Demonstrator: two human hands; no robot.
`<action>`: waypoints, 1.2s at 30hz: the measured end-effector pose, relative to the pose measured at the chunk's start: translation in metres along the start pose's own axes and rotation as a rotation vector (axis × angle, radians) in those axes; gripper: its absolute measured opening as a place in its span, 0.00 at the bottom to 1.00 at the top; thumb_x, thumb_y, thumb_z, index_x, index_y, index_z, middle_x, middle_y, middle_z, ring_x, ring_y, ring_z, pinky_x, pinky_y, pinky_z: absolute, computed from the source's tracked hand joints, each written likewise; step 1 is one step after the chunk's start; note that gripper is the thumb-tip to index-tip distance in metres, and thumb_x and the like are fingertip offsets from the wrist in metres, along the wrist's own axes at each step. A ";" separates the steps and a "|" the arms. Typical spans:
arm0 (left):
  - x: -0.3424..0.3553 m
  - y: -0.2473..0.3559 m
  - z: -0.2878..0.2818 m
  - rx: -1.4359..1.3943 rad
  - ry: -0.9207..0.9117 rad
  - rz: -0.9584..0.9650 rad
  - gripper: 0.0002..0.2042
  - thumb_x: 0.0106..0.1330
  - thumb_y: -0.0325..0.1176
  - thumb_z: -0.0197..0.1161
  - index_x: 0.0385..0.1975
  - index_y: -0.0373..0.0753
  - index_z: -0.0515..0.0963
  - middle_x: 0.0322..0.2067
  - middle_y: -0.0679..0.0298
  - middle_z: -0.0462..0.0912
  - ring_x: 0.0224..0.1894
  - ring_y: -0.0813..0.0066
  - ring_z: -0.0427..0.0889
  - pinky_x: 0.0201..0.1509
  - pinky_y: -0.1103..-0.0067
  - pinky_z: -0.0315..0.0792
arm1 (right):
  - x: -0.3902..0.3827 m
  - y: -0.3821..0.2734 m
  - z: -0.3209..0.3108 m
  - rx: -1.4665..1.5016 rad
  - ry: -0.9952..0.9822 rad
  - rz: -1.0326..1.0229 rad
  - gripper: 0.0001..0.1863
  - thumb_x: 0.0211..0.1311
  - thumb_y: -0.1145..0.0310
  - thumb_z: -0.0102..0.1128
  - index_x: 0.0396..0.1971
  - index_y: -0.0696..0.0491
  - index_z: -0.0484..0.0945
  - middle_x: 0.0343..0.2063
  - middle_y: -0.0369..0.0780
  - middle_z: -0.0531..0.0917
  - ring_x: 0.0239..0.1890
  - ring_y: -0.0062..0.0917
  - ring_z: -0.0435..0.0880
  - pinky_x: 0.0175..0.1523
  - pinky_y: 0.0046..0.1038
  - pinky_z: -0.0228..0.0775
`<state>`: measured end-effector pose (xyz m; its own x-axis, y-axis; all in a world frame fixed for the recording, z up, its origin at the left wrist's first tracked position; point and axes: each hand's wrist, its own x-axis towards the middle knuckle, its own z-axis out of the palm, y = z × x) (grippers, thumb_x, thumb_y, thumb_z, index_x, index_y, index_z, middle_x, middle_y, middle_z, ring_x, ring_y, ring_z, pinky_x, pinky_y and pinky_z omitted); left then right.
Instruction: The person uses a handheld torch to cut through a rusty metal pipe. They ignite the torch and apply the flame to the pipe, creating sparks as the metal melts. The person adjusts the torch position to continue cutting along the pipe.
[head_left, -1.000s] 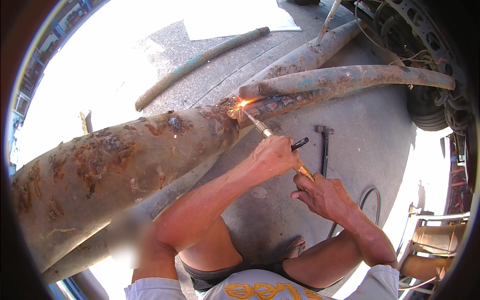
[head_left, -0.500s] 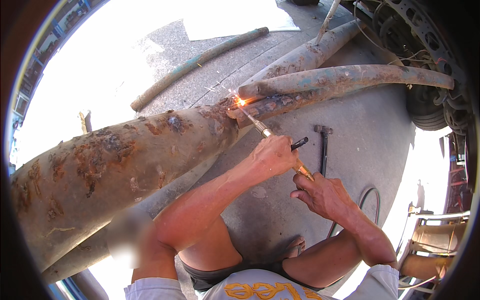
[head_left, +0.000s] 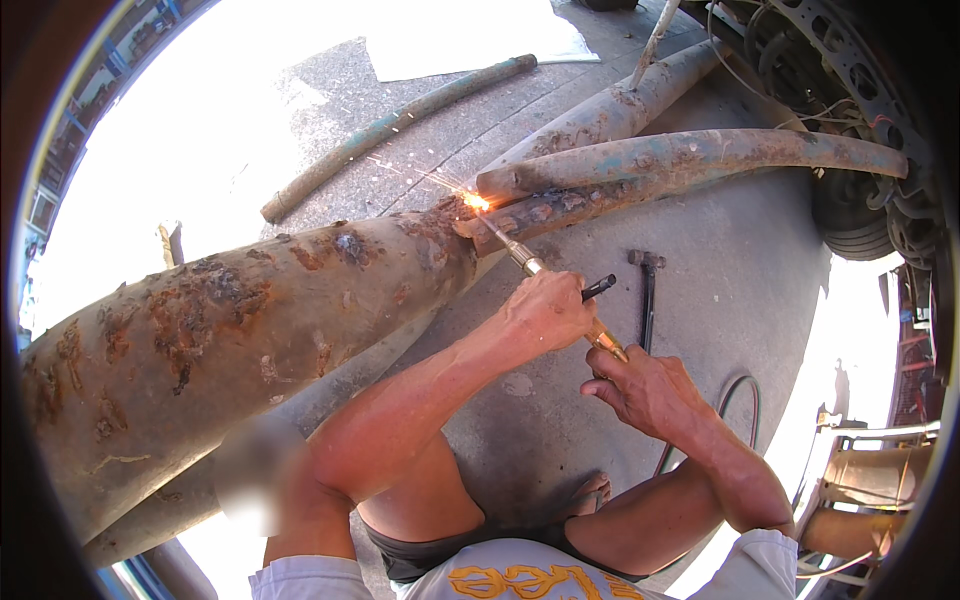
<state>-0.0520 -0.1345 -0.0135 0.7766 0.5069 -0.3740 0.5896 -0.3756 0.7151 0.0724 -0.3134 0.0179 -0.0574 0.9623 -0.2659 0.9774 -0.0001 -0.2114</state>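
My left hand [head_left: 549, 312] is wrapped round the barrel of a brass cutting torch [head_left: 525, 258], with a black lever sticking out beside the fingers. Farther back, my right hand [head_left: 645, 388] grips the torch's rear end, its thumb held apart. The tip meets a bright orange glow [head_left: 475, 201], from which sparks fly toward the far left. This glow lies at the narrow, rough end of a thick rusty pipe [head_left: 230, 310], where a thinner pipe [head_left: 560, 207] adjoins it. Another curved pipe [head_left: 690, 155] rests just above that joint.
A hammer [head_left: 647, 290] lies on the concrete right of my hands, near a looped hose [head_left: 750, 385]. One loose pipe [head_left: 390, 130] lies beyond the work. Vehicle parts and a tyre [head_left: 850, 225] stand at far right; brown cylinders [head_left: 870, 475] are at near right.
The sparks now stream in longer lines to the far left, and the glow at the torch tip has shifted slightly left. Both hands stay in nearly the same place.
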 end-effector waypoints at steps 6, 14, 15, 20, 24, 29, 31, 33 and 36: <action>0.001 -0.001 0.001 -0.013 0.000 -0.003 0.19 0.75 0.45 0.59 0.43 0.31 0.84 0.36 0.40 0.87 0.45 0.36 0.87 0.52 0.53 0.78 | 0.000 0.000 0.000 0.011 0.002 0.001 0.19 0.77 0.45 0.56 0.49 0.44 0.70 0.26 0.47 0.80 0.26 0.44 0.86 0.28 0.43 0.78; 0.001 -0.001 0.002 -0.009 0.009 -0.003 0.20 0.75 0.46 0.59 0.43 0.31 0.84 0.37 0.40 0.87 0.46 0.37 0.87 0.53 0.53 0.78 | 0.000 0.000 0.000 0.012 -0.001 0.010 0.19 0.76 0.45 0.57 0.49 0.44 0.70 0.26 0.47 0.80 0.26 0.45 0.86 0.29 0.44 0.78; 0.001 -0.001 0.002 -0.007 0.013 -0.001 0.20 0.74 0.46 0.59 0.43 0.31 0.84 0.37 0.40 0.87 0.46 0.37 0.87 0.53 0.53 0.78 | 0.000 0.000 0.000 0.011 0.005 0.007 0.19 0.76 0.45 0.58 0.49 0.44 0.70 0.26 0.47 0.80 0.26 0.45 0.86 0.29 0.44 0.78; 0.001 -0.002 0.002 -0.019 0.032 0.015 0.19 0.73 0.43 0.60 0.42 0.30 0.85 0.35 0.39 0.87 0.43 0.37 0.88 0.51 0.54 0.80 | -0.001 0.000 0.000 0.014 0.026 -0.007 0.18 0.76 0.47 0.60 0.49 0.44 0.69 0.27 0.47 0.79 0.25 0.45 0.85 0.28 0.44 0.77; 0.001 -0.003 0.004 -0.039 0.085 0.054 0.17 0.70 0.39 0.61 0.37 0.28 0.85 0.31 0.39 0.87 0.39 0.38 0.89 0.48 0.55 0.82 | -0.001 0.001 0.001 0.013 0.024 -0.003 0.18 0.75 0.49 0.62 0.49 0.44 0.68 0.27 0.47 0.79 0.24 0.44 0.86 0.27 0.43 0.77; 0.001 -0.003 0.004 -0.042 0.061 0.041 0.18 0.71 0.41 0.60 0.39 0.29 0.85 0.32 0.40 0.88 0.41 0.38 0.89 0.49 0.55 0.81 | -0.002 0.002 0.003 0.018 0.035 -0.013 0.19 0.75 0.49 0.62 0.52 0.44 0.67 0.27 0.47 0.80 0.24 0.43 0.86 0.27 0.42 0.77; 0.002 -0.003 0.003 -0.033 0.007 0.010 0.20 0.74 0.45 0.59 0.43 0.31 0.84 0.36 0.40 0.87 0.45 0.37 0.87 0.52 0.53 0.78 | -0.002 0.001 0.003 0.014 0.031 -0.009 0.19 0.76 0.49 0.61 0.52 0.44 0.67 0.27 0.47 0.80 0.24 0.43 0.86 0.27 0.42 0.78; 0.002 -0.003 0.004 -0.047 0.053 0.037 0.17 0.72 0.41 0.61 0.40 0.30 0.85 0.33 0.40 0.88 0.41 0.38 0.89 0.50 0.55 0.81 | -0.002 0.001 0.002 0.008 0.022 -0.003 0.19 0.76 0.49 0.61 0.53 0.44 0.67 0.28 0.47 0.80 0.24 0.43 0.86 0.27 0.42 0.78; 0.002 -0.003 0.005 -0.054 0.078 0.047 0.16 0.70 0.39 0.62 0.38 0.29 0.85 0.31 0.40 0.88 0.39 0.38 0.89 0.48 0.56 0.82 | -0.003 0.001 0.001 0.006 0.019 0.002 0.19 0.76 0.49 0.61 0.53 0.44 0.67 0.28 0.47 0.80 0.24 0.43 0.86 0.27 0.42 0.78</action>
<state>-0.0514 -0.1361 -0.0194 0.7822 0.5494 -0.2938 0.5386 -0.3592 0.7622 0.0733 -0.3164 0.0174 -0.0515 0.9674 -0.2481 0.9763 -0.0035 -0.2166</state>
